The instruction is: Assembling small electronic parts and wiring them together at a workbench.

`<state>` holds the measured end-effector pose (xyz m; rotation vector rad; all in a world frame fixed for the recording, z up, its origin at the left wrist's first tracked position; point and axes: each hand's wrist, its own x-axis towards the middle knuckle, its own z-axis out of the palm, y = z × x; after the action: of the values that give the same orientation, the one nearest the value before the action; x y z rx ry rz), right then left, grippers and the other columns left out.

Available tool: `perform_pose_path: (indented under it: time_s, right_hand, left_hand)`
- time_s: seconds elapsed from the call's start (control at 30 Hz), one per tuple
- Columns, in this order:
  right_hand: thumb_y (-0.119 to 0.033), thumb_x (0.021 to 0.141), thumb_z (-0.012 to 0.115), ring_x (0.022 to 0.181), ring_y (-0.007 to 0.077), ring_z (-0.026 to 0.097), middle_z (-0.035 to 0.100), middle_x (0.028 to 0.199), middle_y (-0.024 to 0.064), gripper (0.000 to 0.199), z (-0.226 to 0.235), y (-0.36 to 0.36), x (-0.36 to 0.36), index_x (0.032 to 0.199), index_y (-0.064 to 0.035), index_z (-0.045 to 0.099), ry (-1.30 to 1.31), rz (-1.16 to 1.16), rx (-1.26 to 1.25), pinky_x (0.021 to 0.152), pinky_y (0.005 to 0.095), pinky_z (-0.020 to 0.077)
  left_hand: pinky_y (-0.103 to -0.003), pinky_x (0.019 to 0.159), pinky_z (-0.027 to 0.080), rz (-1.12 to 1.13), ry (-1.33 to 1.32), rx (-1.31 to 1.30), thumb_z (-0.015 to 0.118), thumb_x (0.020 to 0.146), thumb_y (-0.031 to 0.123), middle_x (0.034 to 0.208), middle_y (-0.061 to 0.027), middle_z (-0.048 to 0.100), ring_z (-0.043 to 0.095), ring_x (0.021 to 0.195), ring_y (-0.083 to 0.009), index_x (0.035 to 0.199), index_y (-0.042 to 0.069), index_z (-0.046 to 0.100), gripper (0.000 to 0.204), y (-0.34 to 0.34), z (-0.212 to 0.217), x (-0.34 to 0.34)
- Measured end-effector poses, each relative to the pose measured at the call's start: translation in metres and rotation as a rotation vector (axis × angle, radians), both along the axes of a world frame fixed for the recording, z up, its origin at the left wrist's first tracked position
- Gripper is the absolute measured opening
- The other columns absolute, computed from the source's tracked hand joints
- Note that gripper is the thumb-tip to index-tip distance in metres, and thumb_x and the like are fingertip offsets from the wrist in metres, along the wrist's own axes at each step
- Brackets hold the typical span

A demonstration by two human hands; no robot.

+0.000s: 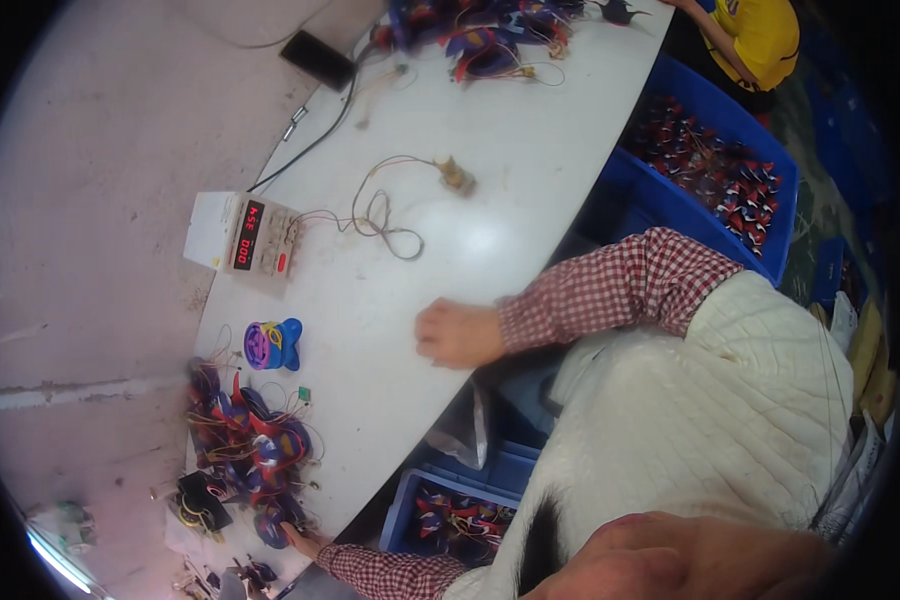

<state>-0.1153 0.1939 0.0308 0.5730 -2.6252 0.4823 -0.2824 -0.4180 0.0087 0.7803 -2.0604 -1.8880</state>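
My right hand [458, 333] rests on the white table [370, 300] near its edge, curled into a loose fist with nothing visible in it. At the lower end of the table, my left hand [303, 541] has its fingers on a dark blue and red plastic toy part [271, 520], seemingly gripping its edge. That part lies beside a pile of similar wired parts [270, 440] in blue, red and purple. A small green circuit board [304, 394] sits by the pile. Between the pile and the power supply stands a round blue and purple plastic piece [272, 344] with a yellow detail.
A power supply [260, 238] with a red display has thin leads running to a small brass-coloured piece [454, 176]. A black phone [317, 61] lies beyond it. Blue bins [782, 215] hold red, white and dark parts. Another person's yellow sleeve [760, 45] shows at upper right.
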Motion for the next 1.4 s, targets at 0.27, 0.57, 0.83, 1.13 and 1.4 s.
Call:
perform_pose_path:
  time_s: [0.27, 0.57, 0.83, 1.13, 1.4]
  right_hand:
    - [-0.011, 0.071, 0.059, 0.079, 0.0268, 0.048, 0.05, 0.085, 0.0102, 0.011, -0.003, -0.003, 0.001, 0.079, -0.0073, 0.053, 0.087, 0.057, -0.205, 0.078, 0.0417, 0.0401]
    - [-0.011, 0.08, 0.062, 0.097, 0.0258, 0.046, 0.047, 0.099, 0.01, 0.018, 0.005, -0.007, 0.002, 0.095, -0.0055, 0.054, -0.056, 0.047, -0.088, 0.09, 0.0367, 0.0364]
    - [-0.011, 0.081, 0.062, 0.097, 0.0254, 0.046, 0.048, 0.099, 0.0101, 0.018, 0.003, -0.003, 0.003, 0.096, -0.0058, 0.055, -0.074, 0.03, -0.048, 0.09, 0.0364, 0.0363]
    - [-0.012, 0.07, 0.057, 0.074, 0.0255, 0.047, 0.049, 0.08, 0.0094, 0.007, -0.017, -0.008, -0.005, 0.072, -0.0094, 0.051, 0.179, 0.086, -0.192, 0.073, 0.04, 0.041]
    - [-0.018, 0.081, 0.064, 0.096, 0.0261, 0.046, 0.048, 0.1, 0.0085, 0.022, 0.015, 0.037, 0.022, 0.099, -0.0094, 0.056, 0.166, 0.062, -0.611, 0.087, 0.0363, 0.0399]
  left_hand:
    - [-0.027, 0.084, 0.046, -0.082, 0.362, 0.24, 0.057, 0.09, 0.031, 0.116, -0.0086, 0.059, 0.056, 0.105, -0.0173, 0.124, 0.006, 0.055, 0.042, -0.006, -0.048, 0.031]
    - [-0.025, 0.064, 0.049, 0.307, 0.281, 0.448, 0.064, 0.087, 0.026, 0.092, -0.0063, 0.059, 0.055, 0.072, -0.0137, 0.118, 0.006, 0.055, 0.039, 0.071, 0.014, 0.054]
    - [-0.021, 0.056, 0.045, 0.161, 0.177, 0.024, 0.058, 0.086, 0.013, 0.086, -0.0045, 0.06, 0.052, 0.066, -0.0117, 0.116, 0.007, 0.059, 0.031, 0.07, 0.014, 0.022]
    - [-0.028, 0.076, 0.048, 0.006, 0.345, -0.709, 0.062, 0.084, 0.023, 0.101, -0.0109, 0.065, 0.06, 0.087, -0.0218, 0.109, 0.006, 0.065, 0.03, 0.018, -0.092, 0.032]
    - [-0.032, 0.076, 0.05, 0.551, -0.098, -0.671, 0.061, 0.087, 0.036, 0.105, -0.0194, 0.059, 0.058, 0.089, -0.0265, 0.1, -0.001, 0.063, 0.039, 0.165, 0.057, 0.073]
